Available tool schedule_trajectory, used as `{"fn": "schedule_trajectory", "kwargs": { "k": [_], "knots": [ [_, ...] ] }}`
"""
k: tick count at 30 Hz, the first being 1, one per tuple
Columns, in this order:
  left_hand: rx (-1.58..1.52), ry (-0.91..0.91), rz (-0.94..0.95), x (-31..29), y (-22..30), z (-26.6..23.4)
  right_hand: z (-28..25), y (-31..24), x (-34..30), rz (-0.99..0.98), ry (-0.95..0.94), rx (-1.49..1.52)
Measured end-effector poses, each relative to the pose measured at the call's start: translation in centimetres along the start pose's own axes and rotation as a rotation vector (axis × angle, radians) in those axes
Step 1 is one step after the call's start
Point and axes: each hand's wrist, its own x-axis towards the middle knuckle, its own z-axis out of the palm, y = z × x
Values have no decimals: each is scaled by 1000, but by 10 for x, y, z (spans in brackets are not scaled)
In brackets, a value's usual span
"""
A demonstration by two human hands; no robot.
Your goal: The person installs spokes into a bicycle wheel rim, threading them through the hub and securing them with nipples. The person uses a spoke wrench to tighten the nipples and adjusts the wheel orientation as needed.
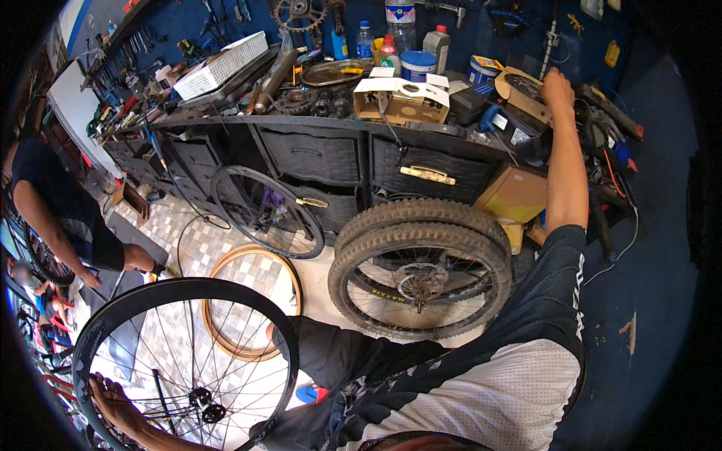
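Observation:
A black deep-rimmed bicycle wheel [259, 301] without a tyre stands tilted in front of me at the lower left. My left hand [116, 406] is at its lower left rim, the fingers curled against it. Far off to the right, my right arm stretches over the workbench. There my right hand [558, 96] is closed beside an opened cardboard package [519, 95] with a dark round toothed part in it. Its fingertips are mostly turned away, and what they hold is hidden.
A cluttered workbench [248, 119] bears bottles, tools, a white basket [222, 66] and an open box [402, 107]. Two wheels with knobbly tyres [421, 225] lean below it. A bare rim [312, 233] and a tan-walled tyre [295, 301] are nearby. Another person [56, 195] is at the left.

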Motion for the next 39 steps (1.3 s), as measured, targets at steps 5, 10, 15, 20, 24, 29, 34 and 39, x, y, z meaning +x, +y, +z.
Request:
{"fn": "schedule_trajectory", "kwargs": {
  "k": [5,10,15,20,24,29,34,39],
  "knots": [
    [-37,-75,122,-5,-10,5,-6,6,12,16,169,166],
    [280,98,325,-10,21,65,-54,-14,-20,-1,297,462],
    [714,406,84,-19,81,134,-80,-45,-88,-182,190,717],
    [1092,65,746,-2,67,176,-68,-91,-146,-307,24,863],
    [800,48,432,17,35,202,-57,-131,-170,-441,12,882],
    [592,45,157,23,-24,218,-41,-170,-167,-453,44,858],
    [528,78,-112,3,-84,217,-23,-187,-148,-425,111,816],
    [272,-171,-177,9,-171,164,6,-183,-139,-363,153,878]
  ]
}}
